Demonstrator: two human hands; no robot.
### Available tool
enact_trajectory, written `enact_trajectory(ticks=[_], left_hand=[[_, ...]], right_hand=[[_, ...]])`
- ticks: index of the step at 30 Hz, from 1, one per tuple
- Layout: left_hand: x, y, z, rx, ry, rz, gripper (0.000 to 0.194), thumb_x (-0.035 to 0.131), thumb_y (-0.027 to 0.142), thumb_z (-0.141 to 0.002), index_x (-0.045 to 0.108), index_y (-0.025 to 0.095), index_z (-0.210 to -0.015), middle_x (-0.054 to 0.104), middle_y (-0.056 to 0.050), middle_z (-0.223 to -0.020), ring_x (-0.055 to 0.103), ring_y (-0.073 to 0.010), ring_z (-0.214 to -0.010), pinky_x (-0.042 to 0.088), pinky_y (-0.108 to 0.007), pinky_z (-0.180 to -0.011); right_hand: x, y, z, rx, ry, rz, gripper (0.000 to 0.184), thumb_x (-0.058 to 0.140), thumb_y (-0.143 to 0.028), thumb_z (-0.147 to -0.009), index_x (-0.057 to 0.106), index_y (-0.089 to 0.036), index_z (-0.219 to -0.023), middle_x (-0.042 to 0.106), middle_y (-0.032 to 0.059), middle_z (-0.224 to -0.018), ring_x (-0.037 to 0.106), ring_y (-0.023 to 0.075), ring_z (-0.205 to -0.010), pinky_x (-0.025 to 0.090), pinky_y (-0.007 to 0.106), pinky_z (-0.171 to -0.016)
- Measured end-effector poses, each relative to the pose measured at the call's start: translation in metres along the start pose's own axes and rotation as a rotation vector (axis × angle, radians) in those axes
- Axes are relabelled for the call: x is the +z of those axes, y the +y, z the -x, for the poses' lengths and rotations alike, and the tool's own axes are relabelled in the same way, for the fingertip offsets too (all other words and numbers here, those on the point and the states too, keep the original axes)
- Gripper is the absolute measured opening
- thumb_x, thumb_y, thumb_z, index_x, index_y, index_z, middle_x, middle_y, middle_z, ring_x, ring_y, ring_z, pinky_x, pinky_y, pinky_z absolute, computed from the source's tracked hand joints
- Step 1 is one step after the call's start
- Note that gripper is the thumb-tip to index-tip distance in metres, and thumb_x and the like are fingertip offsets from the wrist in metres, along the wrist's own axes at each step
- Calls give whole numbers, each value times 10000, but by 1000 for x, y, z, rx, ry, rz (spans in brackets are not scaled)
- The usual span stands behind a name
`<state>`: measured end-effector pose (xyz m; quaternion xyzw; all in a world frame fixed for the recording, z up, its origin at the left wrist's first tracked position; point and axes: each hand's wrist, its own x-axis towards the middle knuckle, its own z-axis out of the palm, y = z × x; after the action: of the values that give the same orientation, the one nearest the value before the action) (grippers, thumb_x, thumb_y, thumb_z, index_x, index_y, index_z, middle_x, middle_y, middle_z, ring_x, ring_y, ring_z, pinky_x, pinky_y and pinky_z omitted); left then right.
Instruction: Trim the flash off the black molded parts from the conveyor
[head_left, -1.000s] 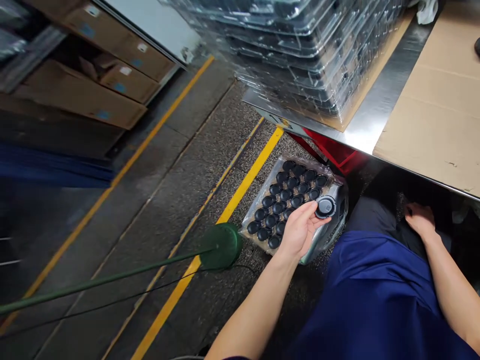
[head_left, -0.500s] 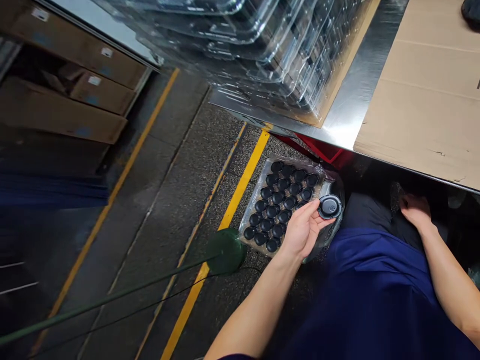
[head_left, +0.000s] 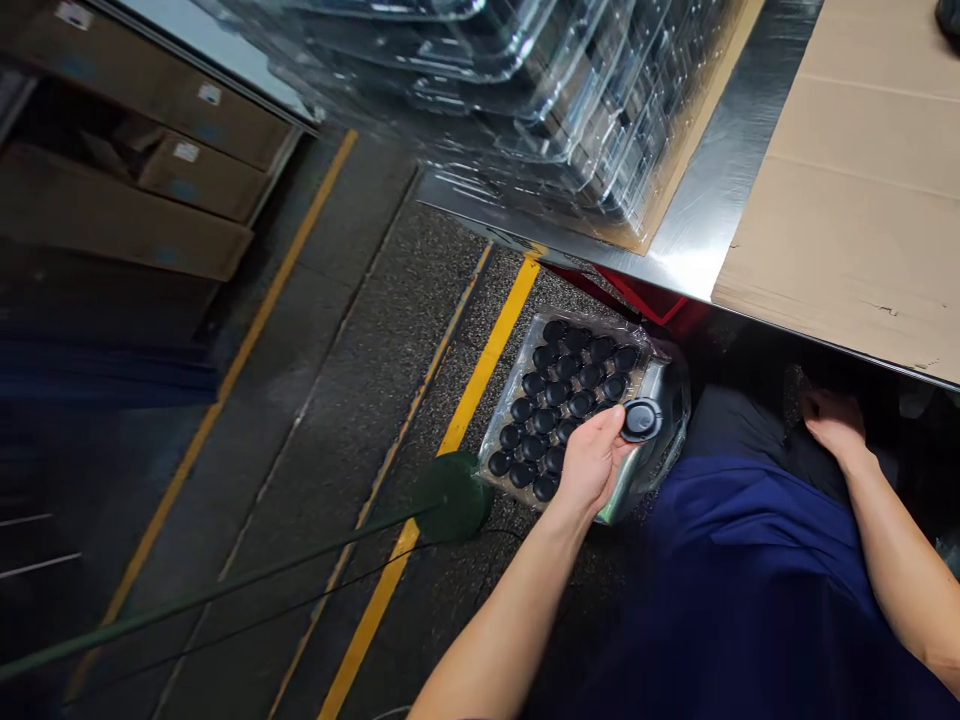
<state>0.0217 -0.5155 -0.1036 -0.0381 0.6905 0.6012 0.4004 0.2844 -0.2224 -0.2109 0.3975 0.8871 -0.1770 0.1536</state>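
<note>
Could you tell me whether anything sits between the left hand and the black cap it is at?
Nothing visible does: the left hand already grips the black cap at its fingertips, over the tray of caps.

The left hand (head_left: 592, 462) is covering the near corner of the tray of black caps (head_left: 559, 400), so the count of caps there is staying hidden. The right hand (head_left: 832, 425) is sitting in shadow under the steel table (head_left: 705, 240); what its fingers are touching is too dark to tell. The stack of clear plastic trays (head_left: 510, 90) is running off the top edge, smeared by blur. Labels on the cardboard boxes (head_left: 150, 150), upper left, are too small to read.
</note>
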Motion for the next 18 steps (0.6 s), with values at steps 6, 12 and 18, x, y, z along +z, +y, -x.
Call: enact_trajectory(ticks=[6,12,18], left_hand=[[-129,-94,-5,-23,525,-867,411,544,339,-938,740,68,-1178,763,-202,-1147,683,-343,-1139,475,-438,-1050],[-153,-149,16,-85,516,-1036,449,516,318,-909,756,45,-1171,694,-258,-1307,627,-374,-1279,424,-430,-1127],[-151,-152,38,-65,437,-1286,376,472,306,-891,812,250,-1041,769,-124,-1211,720,-351,-1134,563,-451,-958]], right_hand=[[-7,-5,-1,-16,-28,33,351,409,-326,-1013,744,-224,-1028,758,80,-1147,681,242,-1050,408,363,-921],[-5,-5,-1,-32,-4,73,353,401,-312,-1022,740,-213,-1029,752,80,-1173,684,230,-1038,411,349,-913],[5,-10,6,-16,-25,66,358,399,-292,-1028,743,-195,-1039,763,98,-1133,689,239,-1038,408,358,-933]])
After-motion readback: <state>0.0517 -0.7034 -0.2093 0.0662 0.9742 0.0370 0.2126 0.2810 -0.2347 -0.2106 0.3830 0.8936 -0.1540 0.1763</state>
